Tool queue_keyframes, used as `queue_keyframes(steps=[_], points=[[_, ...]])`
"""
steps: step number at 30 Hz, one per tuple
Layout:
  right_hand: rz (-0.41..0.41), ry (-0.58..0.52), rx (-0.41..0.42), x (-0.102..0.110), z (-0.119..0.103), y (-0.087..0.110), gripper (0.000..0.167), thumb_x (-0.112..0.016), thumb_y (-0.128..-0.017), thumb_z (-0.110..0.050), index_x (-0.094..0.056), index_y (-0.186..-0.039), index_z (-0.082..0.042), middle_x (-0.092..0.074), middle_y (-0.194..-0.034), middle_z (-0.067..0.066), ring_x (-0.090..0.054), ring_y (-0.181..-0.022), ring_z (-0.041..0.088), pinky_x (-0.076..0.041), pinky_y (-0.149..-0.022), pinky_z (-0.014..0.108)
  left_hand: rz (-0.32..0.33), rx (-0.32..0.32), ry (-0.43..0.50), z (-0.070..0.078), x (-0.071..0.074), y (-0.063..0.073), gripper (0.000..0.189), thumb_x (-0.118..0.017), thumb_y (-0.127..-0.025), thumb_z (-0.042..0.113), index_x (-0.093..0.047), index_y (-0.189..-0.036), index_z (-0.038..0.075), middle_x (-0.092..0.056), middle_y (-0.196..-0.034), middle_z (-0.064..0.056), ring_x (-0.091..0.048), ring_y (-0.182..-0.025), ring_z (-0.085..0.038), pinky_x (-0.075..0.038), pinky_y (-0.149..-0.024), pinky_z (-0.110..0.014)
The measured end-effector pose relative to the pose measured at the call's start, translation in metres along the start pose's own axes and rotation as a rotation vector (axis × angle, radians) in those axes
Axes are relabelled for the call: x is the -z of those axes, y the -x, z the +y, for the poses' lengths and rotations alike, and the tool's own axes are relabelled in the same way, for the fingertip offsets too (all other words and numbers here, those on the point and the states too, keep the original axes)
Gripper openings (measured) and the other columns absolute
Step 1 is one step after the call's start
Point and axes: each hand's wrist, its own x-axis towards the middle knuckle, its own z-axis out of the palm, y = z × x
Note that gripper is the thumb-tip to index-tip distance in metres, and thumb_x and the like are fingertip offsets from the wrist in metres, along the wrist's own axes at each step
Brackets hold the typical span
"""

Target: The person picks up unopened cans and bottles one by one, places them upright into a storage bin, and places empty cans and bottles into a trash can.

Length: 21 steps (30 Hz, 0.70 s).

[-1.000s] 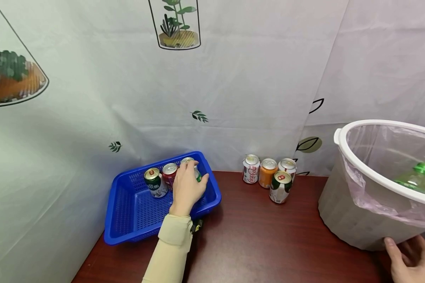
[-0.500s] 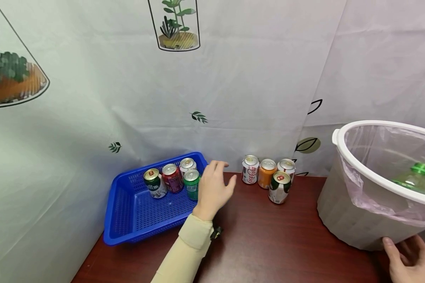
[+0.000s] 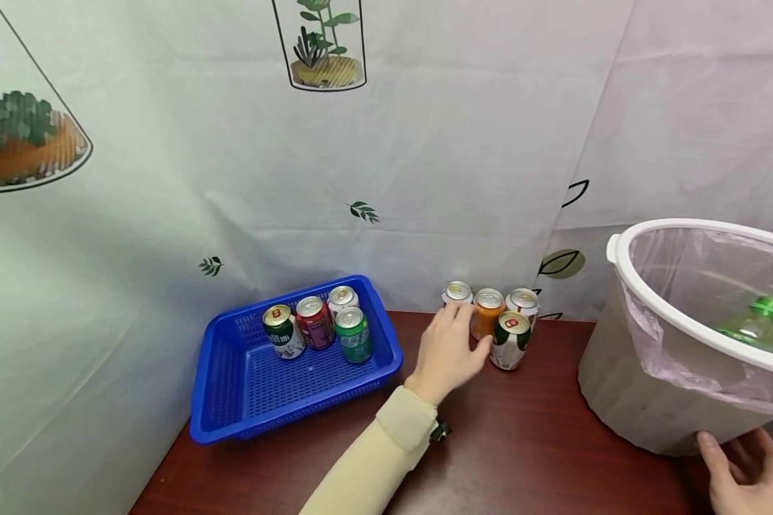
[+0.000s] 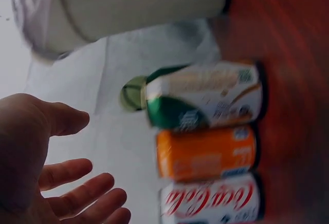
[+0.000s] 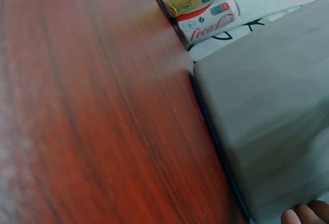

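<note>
My left hand (image 3: 447, 352) reaches over the table beside a group of soda cans. Its fingertips overlap a white Coca-Cola can (image 3: 457, 292) in the head view. In the left wrist view the fingers (image 4: 85, 196) are spread and hold nothing, with a gap to the cans. Grouped with it are an orange can (image 3: 487, 315), a green-and-white can (image 3: 510, 342) and another white can (image 3: 523, 304). At far right my right hand (image 3: 750, 476) rests loosely curled by the foot of a grey trash bin (image 3: 657, 400), fingertips right at its lower wall.
A blue plastic basket (image 3: 296, 400) stands at left, with a green-and-white can (image 3: 283, 332), a dark red can (image 3: 315, 323), a white can (image 3: 343, 299) and a green can (image 3: 353, 336) upright inside. A green-capped bottle (image 3: 756, 322) lies in the lined bin. A patterned cloth backs the table.
My left hand has left the green can in the basket and moved right to the cans on the table. The right hand stays by the bin.
</note>
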Motion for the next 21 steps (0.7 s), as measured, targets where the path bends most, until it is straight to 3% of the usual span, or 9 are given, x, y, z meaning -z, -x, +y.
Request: queue_keyframes(steps=[6, 11, 15, 21], points=[[0.004, -0.086, -0.015, 0.001, 0.001, 0.0, 0.068, -0.076, -0.086, -0.003, -0.054, -0.149, -0.018, -0.064, -0.137, -0.015, -0.061, -0.1, -0.016, -0.04, -0.078, -0.002, -0.014, -0.024, -0.036, 0.019, -0.026, -0.004, 0.05, -0.074, -0.09, 0.04, -0.062, -0.131, 0.017, -0.062, -0.119, 0.001, -0.065, -0.103, -0.017, -0.058, -0.082, -0.033], [0.007, -0.134, -0.011, 0.001, 0.002, 0.0, 0.068, -0.077, -0.084, -0.001, -0.057, -0.147, -0.016, -0.067, -0.126, -0.017, -0.063, -0.094, -0.016, -0.042, -0.077, -0.002, -0.021, -0.05, -0.13, 0.03, -0.042, -0.01, 0.06, -0.076, -0.087, 0.044, -0.058, -0.138, 0.019, -0.06, -0.131, 0.002, -0.061, -0.115, -0.018, -0.053, -0.096, -0.033], [0.0, -0.103, -0.01, 0.001, 0.002, -0.001, 0.068, -0.076, -0.086, -0.002, -0.055, -0.149, -0.017, -0.065, -0.131, -0.016, -0.062, -0.1, -0.015, -0.041, -0.078, -0.002, -0.046, -0.056, -0.179, 0.033, -0.053, -0.014, 0.064, -0.076, -0.086, 0.046, -0.055, -0.141, 0.02, -0.058, -0.138, 0.002, -0.057, -0.125, -0.018, -0.051, -0.099, -0.035], [-0.007, -0.011, -0.018, 0.001, 0.0, -0.001, 0.069, -0.074, -0.089, -0.006, -0.051, -0.152, -0.02, -0.058, -0.149, -0.01, -0.059, -0.107, -0.016, -0.039, -0.078, -0.002, -0.11, -0.079, -0.248, 0.036, -0.069, -0.016, 0.066, -0.072, -0.09, 0.049, -0.051, -0.146, 0.022, -0.055, -0.144, 0.003, -0.055, -0.127, -0.016, -0.05, -0.098, -0.034]])
